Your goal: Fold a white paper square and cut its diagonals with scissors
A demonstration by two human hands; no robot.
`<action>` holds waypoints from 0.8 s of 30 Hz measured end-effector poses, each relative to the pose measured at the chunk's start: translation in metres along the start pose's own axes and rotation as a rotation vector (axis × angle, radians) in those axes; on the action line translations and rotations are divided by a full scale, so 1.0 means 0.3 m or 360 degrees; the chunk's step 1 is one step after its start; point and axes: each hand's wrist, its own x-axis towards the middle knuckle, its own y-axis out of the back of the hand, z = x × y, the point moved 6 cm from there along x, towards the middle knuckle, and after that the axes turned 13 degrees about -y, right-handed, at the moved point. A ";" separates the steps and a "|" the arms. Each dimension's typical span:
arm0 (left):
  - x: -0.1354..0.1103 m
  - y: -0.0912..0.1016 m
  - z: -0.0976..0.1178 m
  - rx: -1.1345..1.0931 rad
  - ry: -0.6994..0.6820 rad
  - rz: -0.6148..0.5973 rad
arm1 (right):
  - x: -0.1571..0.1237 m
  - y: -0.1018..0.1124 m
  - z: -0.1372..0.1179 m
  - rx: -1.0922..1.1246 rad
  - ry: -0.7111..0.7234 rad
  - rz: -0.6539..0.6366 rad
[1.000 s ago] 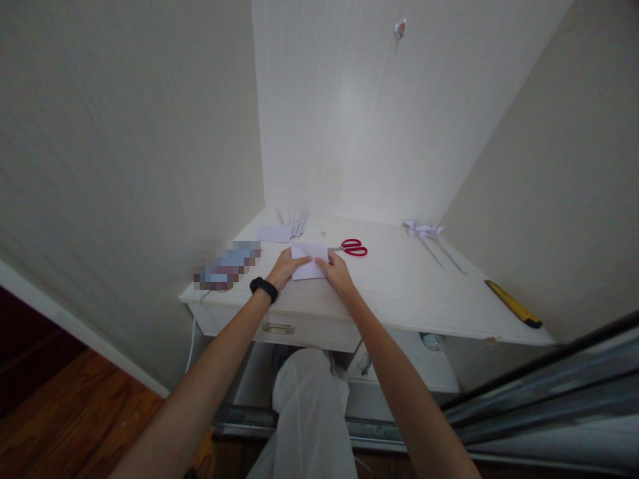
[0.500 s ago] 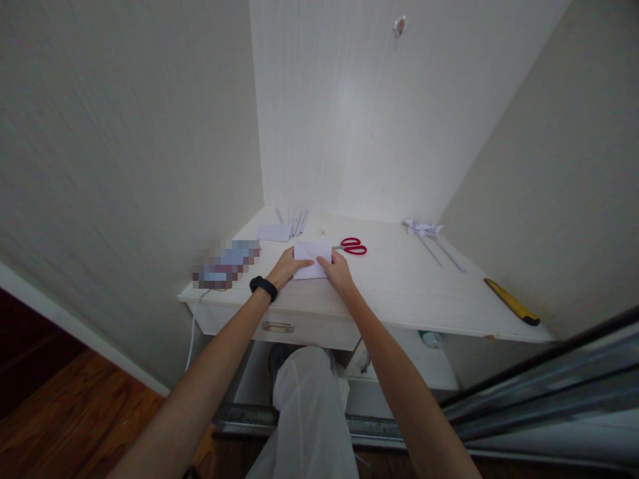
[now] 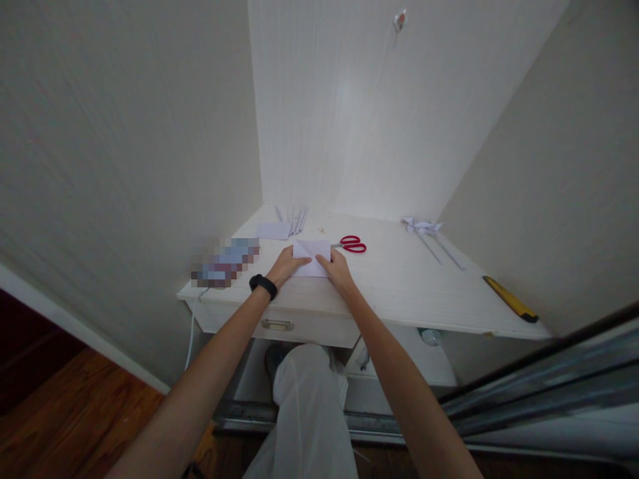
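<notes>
A small creased sheet of white paper is held just above or on the white desk near its front edge; I cannot tell whether it touches. My left hand grips its left side, thumb on top and fingers behind. On the right side my right hand pinches it the same way, and the two thumb tips lie close together near the middle. Red-handled scissors rest just beyond my right hand, their blades partly hidden behind the paper and hand.
Behind my left hand lie a paper sheet and several thin paper sticks. Two paper pinwheels on sticks lie at the back right. A yellow cutter is by the right wall. A pixelated item with a cable sits left on the desk.
Both hands keep their hold on the paper, with the thumbs shifted only very slightly. The whole view has moved a little.
</notes>
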 end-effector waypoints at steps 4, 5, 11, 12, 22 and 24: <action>0.005 0.007 -0.001 0.0064 -0.0027 0.0014 | 0.003 -0.006 0.005 0.0004 -0.0017 -0.0036; 0.006 0.010 0.001 0.0097 -0.0041 0.0020 | 0.004 -0.007 0.007 0.0004 -0.0028 -0.0042; 0.014 0.016 0.015 0.0275 -0.0107 0.0009 | 0.005 -0.008 0.006 -0.0018 -0.0025 -0.0027; 0.015 0.017 0.016 0.0299 -0.0112 0.0007 | 0.005 -0.007 0.006 -0.0030 -0.0024 -0.0024; 0.014 0.015 0.025 0.0412 -0.0134 -0.0014 | 0.005 -0.007 0.007 -0.0063 -0.0049 -0.0032; 0.016 0.017 0.024 0.0446 -0.0140 -0.0014 | 0.005 -0.008 0.007 -0.0052 -0.0041 -0.0042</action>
